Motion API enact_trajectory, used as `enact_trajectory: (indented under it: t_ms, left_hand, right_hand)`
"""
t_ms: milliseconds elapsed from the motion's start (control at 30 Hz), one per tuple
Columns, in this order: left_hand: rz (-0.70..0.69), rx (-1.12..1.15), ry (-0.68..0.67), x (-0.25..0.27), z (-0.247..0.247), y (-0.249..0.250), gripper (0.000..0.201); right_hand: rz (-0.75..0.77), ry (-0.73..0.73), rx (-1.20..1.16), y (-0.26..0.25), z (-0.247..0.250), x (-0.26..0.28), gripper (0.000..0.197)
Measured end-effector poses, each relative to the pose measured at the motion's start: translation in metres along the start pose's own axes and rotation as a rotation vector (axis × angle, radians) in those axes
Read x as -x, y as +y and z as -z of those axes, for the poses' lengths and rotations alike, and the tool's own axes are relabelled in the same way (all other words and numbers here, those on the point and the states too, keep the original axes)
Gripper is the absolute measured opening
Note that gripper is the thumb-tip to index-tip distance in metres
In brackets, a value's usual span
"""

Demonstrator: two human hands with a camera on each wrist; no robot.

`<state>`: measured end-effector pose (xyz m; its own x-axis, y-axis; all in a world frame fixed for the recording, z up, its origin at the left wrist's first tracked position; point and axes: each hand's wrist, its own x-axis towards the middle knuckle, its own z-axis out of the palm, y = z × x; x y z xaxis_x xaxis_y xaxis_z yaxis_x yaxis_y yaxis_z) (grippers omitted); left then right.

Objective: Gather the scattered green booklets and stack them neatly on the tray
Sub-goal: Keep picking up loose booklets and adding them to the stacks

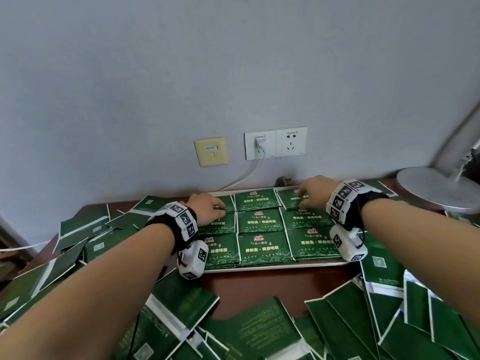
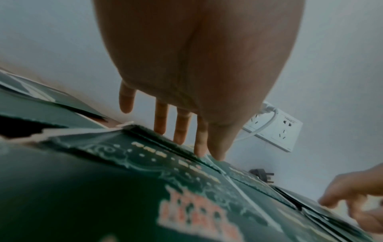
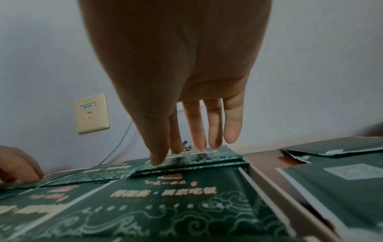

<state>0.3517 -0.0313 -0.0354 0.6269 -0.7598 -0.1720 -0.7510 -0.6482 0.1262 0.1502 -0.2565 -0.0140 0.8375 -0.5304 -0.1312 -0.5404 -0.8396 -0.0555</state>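
A white tray [image 1: 272, 266] holds green booklets laid in a three-by-three grid of low stacks [image 1: 261, 222]. My left hand [image 1: 219, 207] reaches over the far-left stack [image 1: 230, 202]. Its straight fingers [image 2: 180, 131] touch the far edge of the top booklet [image 2: 145, 147]. My right hand [image 1: 302, 198] lies on the far-right stack [image 1: 289, 201], thumb and straight fingertips [image 3: 157, 157] pressing its slightly skewed top booklet [image 3: 207, 155]. Neither hand lifts a booklet. Many loose green booklets [image 1: 259, 328] lie scattered around the tray.
The brown table [image 1: 259, 284] shows in front of the tray. Booklet piles lie at the left [image 1: 83, 224], right [image 1: 384, 268] and near edge. A round metal lamp base [image 1: 431, 188] stands at the far right. Wall sockets [image 1: 275, 142] and a loose plug [image 1: 284, 181] sit behind the tray.
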Motion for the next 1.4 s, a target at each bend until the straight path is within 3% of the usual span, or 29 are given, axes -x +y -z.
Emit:
enact_trajectory:
  t_ms: [333, 567, 733, 967, 1200, 1400]
  left_hand:
    - [-0.075, 0.023, -0.071, 0.002, 0.0, 0.002, 0.047]
    - [-0.06, 0.074, -0.105, -0.001, -0.003, -0.004, 0.052]
    - [-0.057, 0.025, -0.061, 0.001, -0.002, -0.002, 0.049]
    - [-0.041, 0.125, -0.046, 0.01, 0.0, 0.0, 0.049]
    - [-0.04, 0.174, 0.016, 0.054, 0.025, 0.014, 0.046]
    - [-0.104, 0.168, 0.056, 0.126, 0.046, 0.03, 0.038]
  right_hand:
    - [0.04, -0.144, 0.067, -0.013, -0.006, 0.003, 0.049]
    - [0.016, -0.136, 0.004, -0.016, -0.01, -0.001, 0.046]
    - [0.015, -0.029, -0.056, -0.012, -0.009, -0.002, 0.037]
    - [0.002, -0.043, -0.106, -0.016, -0.008, 0.011, 0.04]
    - [-0.006, 0.046, -0.143, -0.029, 0.025, 0.062, 0.042]
    - [0.028, 0.089, -0.116, -0.061, 0.049, 0.134, 0.043]
